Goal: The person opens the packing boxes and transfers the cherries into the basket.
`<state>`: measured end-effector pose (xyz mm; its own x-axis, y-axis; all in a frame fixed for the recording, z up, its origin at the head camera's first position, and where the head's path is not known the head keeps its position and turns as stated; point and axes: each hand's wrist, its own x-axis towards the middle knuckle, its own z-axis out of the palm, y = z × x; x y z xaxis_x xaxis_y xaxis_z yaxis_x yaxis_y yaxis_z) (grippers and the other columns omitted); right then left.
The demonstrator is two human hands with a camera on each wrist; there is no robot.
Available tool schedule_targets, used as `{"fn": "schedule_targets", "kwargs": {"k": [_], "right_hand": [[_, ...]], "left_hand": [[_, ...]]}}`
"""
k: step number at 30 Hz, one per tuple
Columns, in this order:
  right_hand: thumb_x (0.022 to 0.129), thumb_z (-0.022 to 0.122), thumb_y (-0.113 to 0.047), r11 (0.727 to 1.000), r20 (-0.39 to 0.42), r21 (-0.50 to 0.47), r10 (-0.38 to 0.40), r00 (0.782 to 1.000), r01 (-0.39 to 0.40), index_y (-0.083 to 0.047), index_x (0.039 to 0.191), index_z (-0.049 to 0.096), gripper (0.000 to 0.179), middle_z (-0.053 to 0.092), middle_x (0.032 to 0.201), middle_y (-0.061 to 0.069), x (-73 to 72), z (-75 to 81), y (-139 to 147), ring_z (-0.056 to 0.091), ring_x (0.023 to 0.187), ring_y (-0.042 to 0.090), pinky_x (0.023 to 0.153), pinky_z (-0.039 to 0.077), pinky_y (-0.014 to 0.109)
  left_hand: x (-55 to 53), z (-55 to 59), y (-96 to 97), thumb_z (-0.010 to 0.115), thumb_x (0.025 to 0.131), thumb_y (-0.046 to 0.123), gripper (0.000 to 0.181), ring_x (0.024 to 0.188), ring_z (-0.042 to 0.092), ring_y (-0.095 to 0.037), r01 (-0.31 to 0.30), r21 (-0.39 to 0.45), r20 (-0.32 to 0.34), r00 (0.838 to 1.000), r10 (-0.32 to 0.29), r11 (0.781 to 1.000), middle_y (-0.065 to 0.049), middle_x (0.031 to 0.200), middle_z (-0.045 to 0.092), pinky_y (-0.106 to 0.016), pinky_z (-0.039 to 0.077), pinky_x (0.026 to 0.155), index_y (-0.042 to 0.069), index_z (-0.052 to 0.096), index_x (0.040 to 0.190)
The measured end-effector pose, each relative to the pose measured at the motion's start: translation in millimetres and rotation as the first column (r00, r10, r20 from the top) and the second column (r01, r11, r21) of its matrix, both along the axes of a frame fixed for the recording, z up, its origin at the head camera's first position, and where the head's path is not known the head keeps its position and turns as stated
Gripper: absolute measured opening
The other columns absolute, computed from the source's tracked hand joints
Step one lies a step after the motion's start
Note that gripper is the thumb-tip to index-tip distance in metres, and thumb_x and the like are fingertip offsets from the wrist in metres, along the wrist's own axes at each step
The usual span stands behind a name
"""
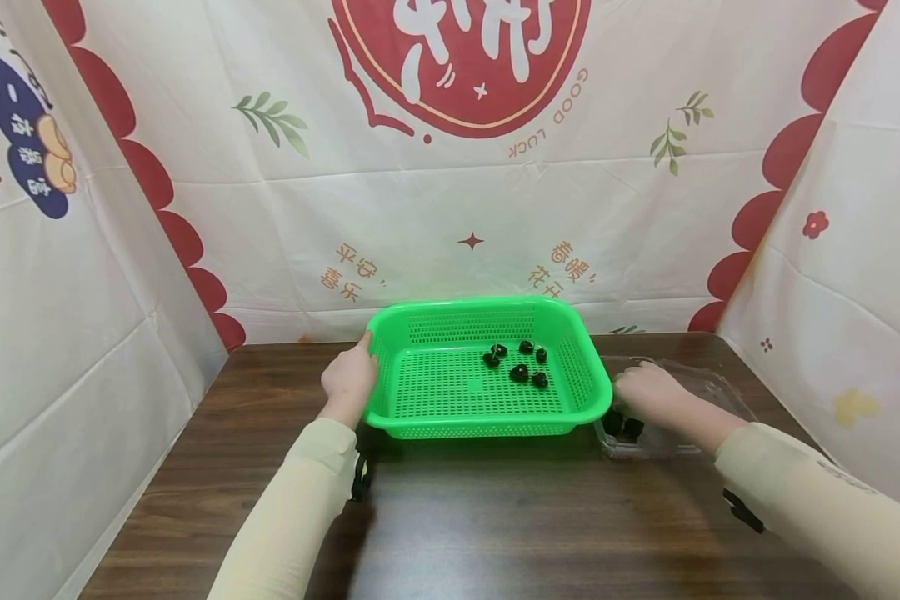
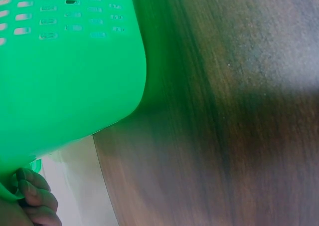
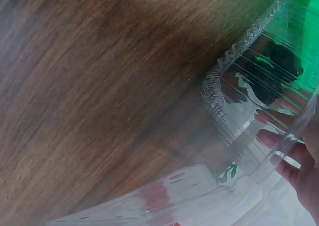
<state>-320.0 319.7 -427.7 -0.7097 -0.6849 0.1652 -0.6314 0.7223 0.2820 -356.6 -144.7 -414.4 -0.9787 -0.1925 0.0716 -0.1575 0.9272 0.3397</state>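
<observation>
A green plastic basket (image 1: 487, 423) with slotted sides stands at the middle back of the table. Several dark cherries (image 1: 520, 372) lie on its floor, toward the right. My left hand (image 1: 350, 377) grips its left rim, with fingers (image 2: 39, 198) curled round the edge in the left wrist view. At the basket's right stands a clear plastic box (image 3: 214, 94), in which more dark cherries (image 3: 285, 62) lie. My right hand (image 1: 648, 392) reaches into this box beside them, some fingers (image 3: 269, 137) spread apart behind the clear wall. Whether thumb and forefinger pinch a cherry I cannot tell.
The box's clear lid (image 1: 708, 385) stands raised on its far right side. Under everything is a dark brown wooden table (image 1: 495, 517). A printed white cloth (image 1: 435, 217) hangs behind the table's back edge and along both sides.
</observation>
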Motion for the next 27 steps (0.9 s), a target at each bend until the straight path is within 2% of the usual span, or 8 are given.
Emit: {"fn": "schedule_targets", "kwargs": {"k": [9, 14, 23, 27], "right_hand": [[0.072, 0.071, -0.001, 1.0, 0.032, -0.031, -0.001, 0.999, 0.002, -0.023, 0.055, 0.039, 0.042, 0.042, 0.053, -0.013, -3.1, -2.2, -2.7, 0.041, 0.05, 0.008, 0.052, 0.036, 0.035], [0.073, 0.069, 0.001, 0.999, 0.077, -0.04, -0.003, 0.997, 0.006, -0.023, 0.056, 0.038, 0.043, 0.042, 0.054, -0.014, -2.6, -0.8, -6.9, 0.039, 0.053, 0.006, 0.056, 0.037, 0.036], [0.08, 0.063, -0.002, 0.995, 0.174, -0.03, -0.084, 0.981, 0.09, -0.023, 0.057, 0.04, 0.039, 0.043, 0.056, -0.013, -4.7, 4.0, -8.0, 0.04, 0.054, 0.006, 0.061, 0.041, 0.04], [0.081, 0.061, -0.001, 0.99, 0.243, -0.051, -0.114, 0.963, 0.13, -0.022, 0.057, 0.039, 0.038, 0.042, 0.057, -0.012, -6.7, 3.4, -7.3, 0.038, 0.054, 0.007, 0.059, 0.041, 0.038]], "left_hand": [[0.8, -1.0, -0.2, 0.05, 0.101, 0.029, 0.053, 0.058, 0.055, -0.024, 0.001, 0.003, -0.002, 1.0, -0.001, 1.0, -0.01, 0.068, 0.061, -0.038, 0.041, 0.048, 0.028, 0.036, 0.153], [1.6, -0.8, -0.3, 0.05, 0.101, 0.029, 0.053, 0.059, 0.056, -0.024, -0.002, 0.005, -0.002, 1.0, 0.002, 1.0, -0.011, 0.072, 0.063, -0.038, 0.042, 0.049, 0.028, 0.036, 0.153], [1.9, 0.8, 0.8, 0.051, 0.101, 0.028, 0.053, 0.058, 0.055, -0.023, -0.002, 0.009, -0.012, 1.0, 0.002, 1.0, -0.01, 0.069, 0.061, -0.038, 0.042, 0.049, 0.027, 0.037, 0.152], [3.1, 2.1, 1.1, 0.051, 0.101, 0.028, 0.053, 0.058, 0.055, -0.023, 0.003, 0.009, -0.014, 1.0, -0.003, 1.0, -0.009, 0.067, 0.06, -0.038, 0.042, 0.049, 0.027, 0.037, 0.152]]}}
